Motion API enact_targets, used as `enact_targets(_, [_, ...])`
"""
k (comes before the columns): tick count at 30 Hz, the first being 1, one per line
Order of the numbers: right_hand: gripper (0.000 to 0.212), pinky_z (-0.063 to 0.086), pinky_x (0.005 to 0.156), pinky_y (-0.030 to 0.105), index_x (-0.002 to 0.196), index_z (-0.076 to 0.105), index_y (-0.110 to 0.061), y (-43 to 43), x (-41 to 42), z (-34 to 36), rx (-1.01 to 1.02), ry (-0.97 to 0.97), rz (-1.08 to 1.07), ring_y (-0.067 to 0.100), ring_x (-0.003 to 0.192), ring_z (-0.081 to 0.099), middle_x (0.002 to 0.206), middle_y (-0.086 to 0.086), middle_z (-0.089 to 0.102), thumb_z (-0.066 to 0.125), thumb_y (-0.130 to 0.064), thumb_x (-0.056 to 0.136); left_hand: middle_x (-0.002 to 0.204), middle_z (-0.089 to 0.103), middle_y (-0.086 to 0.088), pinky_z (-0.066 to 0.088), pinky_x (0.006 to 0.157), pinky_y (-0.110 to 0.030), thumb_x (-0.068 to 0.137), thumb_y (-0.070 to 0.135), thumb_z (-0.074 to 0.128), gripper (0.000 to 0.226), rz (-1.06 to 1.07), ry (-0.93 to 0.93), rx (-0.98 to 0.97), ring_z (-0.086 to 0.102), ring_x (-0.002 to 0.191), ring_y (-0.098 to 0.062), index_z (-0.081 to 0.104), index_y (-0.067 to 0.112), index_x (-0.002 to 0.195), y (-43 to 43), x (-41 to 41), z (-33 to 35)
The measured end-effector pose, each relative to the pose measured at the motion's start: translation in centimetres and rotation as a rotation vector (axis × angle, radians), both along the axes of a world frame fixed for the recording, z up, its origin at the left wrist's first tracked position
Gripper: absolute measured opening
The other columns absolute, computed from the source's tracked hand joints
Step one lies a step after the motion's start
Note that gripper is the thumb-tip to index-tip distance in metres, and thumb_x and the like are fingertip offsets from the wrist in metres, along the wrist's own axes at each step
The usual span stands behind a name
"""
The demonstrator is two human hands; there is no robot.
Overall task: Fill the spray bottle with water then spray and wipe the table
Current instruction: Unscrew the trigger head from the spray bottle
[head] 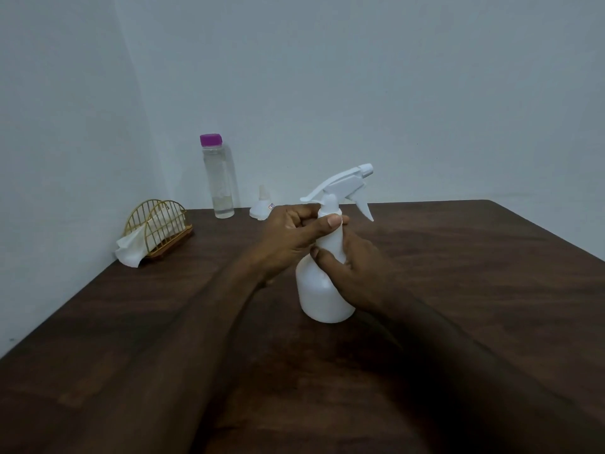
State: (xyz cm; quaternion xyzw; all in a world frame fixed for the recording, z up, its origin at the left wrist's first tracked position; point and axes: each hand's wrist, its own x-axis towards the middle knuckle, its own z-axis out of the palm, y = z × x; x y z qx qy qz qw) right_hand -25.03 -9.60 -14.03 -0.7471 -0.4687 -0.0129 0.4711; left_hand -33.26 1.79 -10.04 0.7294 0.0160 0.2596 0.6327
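Both hands are on the white plastic spray bottle (322,296), which stands upright on the dark wood-grain table (458,290) near the middle of my view. My left hand (291,234) curls round the screw collar just under the white trigger head (343,183), thumb pressed across the front. My right hand (357,267) wraps the neck and shoulder lower down, thumb in front and fingers behind. I read that split as a brace and a twist: the lower hand steadies the body against the table so the upper one can turn the collar. Whether the head is going off for filling or back on afterwards I can't tell, since the opaque wall hides any water level.

Farther off to the left, at the table's edge by the wall, a gold wire napkin holder (157,224) on a wooden base has a white paper tissue (131,253) spilling out, handy for the wiping. Beyond the left hand lies a small translucent plastic funnel (262,208), presumably kept close for pouring. Its little red-and-blue sticker (271,206) is too small to read. Just left of it, against the pale wall, stands a tall clear water bottle (221,181) with a purple screw cap (211,139), capped, with clear liquid inside. No other writing shows.
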Motion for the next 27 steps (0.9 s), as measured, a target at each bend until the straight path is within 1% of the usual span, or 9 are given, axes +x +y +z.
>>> enact_targets(4, [0.036, 0.051, 0.085, 0.027, 0.128, 0.055, -0.016, 0.1, 0.1, 0.0, -0.014, 0.017, 0.025, 0.011, 0.095, 0.062, 0.106, -0.004, 0.064, 0.057, -0.035, 0.097, 0.115, 0.07, -0.011, 0.055, 0.091, -0.029, 0.089, 0.017, 0.06, 0.031, -0.131, 0.117, 0.051, 0.067, 0.107, -0.02, 0.065, 0.001, 0.115, 1.4, -0.5, 1.3])
enact_targets(8, [0.046, 0.049, 0.088, 0.027, 0.14, 0.046, -0.017, 0.3, -0.3, 0.0, 0.012, 0.007, -0.008, 0.007, 0.096, 0.059, 0.108, -0.008, 0.061, 0.055, -0.033, 0.098, 0.103, 0.074, -0.011, 0.055, 0.092, -0.033, 0.092, 0.014, 0.063, 0.019, 0.071, 0.048, 0.197, 0.07, 0.1, -0.019, 0.07, 0.004, 0.107, 0.2, -0.2, 0.7])
enact_targets(11, [0.04, 0.05, 0.085, 0.03, 0.133, 0.052, -0.016, 0.5, -0.7, -0.1, 0.031, -0.017, -0.039, 0.009, 0.094, 0.062, 0.105, -0.007, 0.064, 0.054, -0.034, 0.097, 0.079, 0.075, 0.0, 0.056, 0.076, -0.03, 0.09, 0.017, 0.067, 0.013, 0.281, -0.03, 0.249, 0.071, 0.078, -0.009, 0.074, 0.006, 0.091, -0.9, 0.1, -0.2])
enact_targets(14, [0.06, 0.037, 0.076, 0.012, 0.132, 0.054, -0.01, 0.5, -1.4, -0.2, 0.052, -0.06, -0.055, 0.008, 0.096, 0.058, 0.105, -0.008, 0.06, 0.045, -0.052, 0.09, 0.063, 0.068, 0.016, 0.05, 0.064, -0.018, 0.088, 0.02, 0.07, 0.013, 0.411, -0.093, 0.251, 0.066, 0.065, 0.003, 0.068, 0.021, 0.075, -2.1, 0.6, -0.8])
enact_targets(15, [0.061, 0.034, 0.077, 0.012, 0.133, 0.053, -0.008, 0.6, -1.5, -0.3, 0.043, -0.071, -0.062, 0.01, 0.099, 0.058, 0.107, -0.006, 0.06, 0.045, -0.051, 0.09, 0.065, 0.069, 0.017, 0.052, 0.065, -0.018, 0.087, 0.021, 0.071, 0.01, 0.437, -0.121, 0.229, 0.067, 0.068, 0.003, 0.069, 0.023, 0.077, -2.5, 0.7, -1.1])
enact_targets(17, [0.046, 0.037, 0.083, 0.02, 0.134, 0.052, -0.007, 0.6, -1.5, -0.4, 0.046, -0.041, -0.083, 0.02, 0.107, 0.062, 0.116, 0.004, 0.066, 0.051, -0.035, 0.097, 0.074, 0.072, 0.014, 0.056, 0.07, -0.023, 0.085, 0.023, 0.072, 0.003, 0.46, -0.178, 0.19, 0.07, 0.075, -0.001, 0.071, 0.021, 0.085, -2.9, 0.9, -1.7])
enact_targets(20, [0.038, 0.044, 0.085, 0.028, 0.129, 0.056, -0.009, 0.8, -1.5, -0.7, 0.081, -0.016, -0.097, 0.025, 0.107, 0.064, 0.116, 0.009, 0.068, 0.049, -0.032, 0.1, 0.091, 0.074, 0.006, 0.057, 0.077, -0.025, 0.085, 0.026, 0.073, 0.022, 0.442, -0.199, 0.124, 0.071, 0.086, -0.005, 0.071, 0.011, 0.1, -2.7, 1.0, -2.3])
enact_targets(24, [0.043, 0.045, 0.08, 0.023, 0.131, 0.056, -0.012, 0.7, -1.4, -1.1, 0.111, 0.04, -0.092, 0.018, 0.103, 0.065, 0.113, 0.003, 0.069, 0.05, -0.041, 0.098, 0.093, 0.074, 0.007, 0.054, 0.081, -0.023, 0.096, 0.028, 0.057, 0.014, 0.336, -0.178, 0.091, 0.07, 0.091, -0.007, 0.068, 0.022, 0.101, -2.7, 1.3, -3.0])
enact_targets(27, [0.053, 0.052, 0.079, 0.025, 0.136, 0.047, -0.018, 0.8, -1.7, -1.3, 0.193, 0.154, -0.096, 0.007, 0.098, 0.064, 0.112, -0.007, 0.066, 0.063, -0.041, 0.091, 0.09, 0.074, 0.003, 0.057, 0.081, -0.03, 0.096, 0.023, 0.057, 0.012, 0.357, -0.237, 0.022, 0.071, 0.089, -0.014, 0.069, 0.02, 0.097, -2.7, 1.7, -3.3])
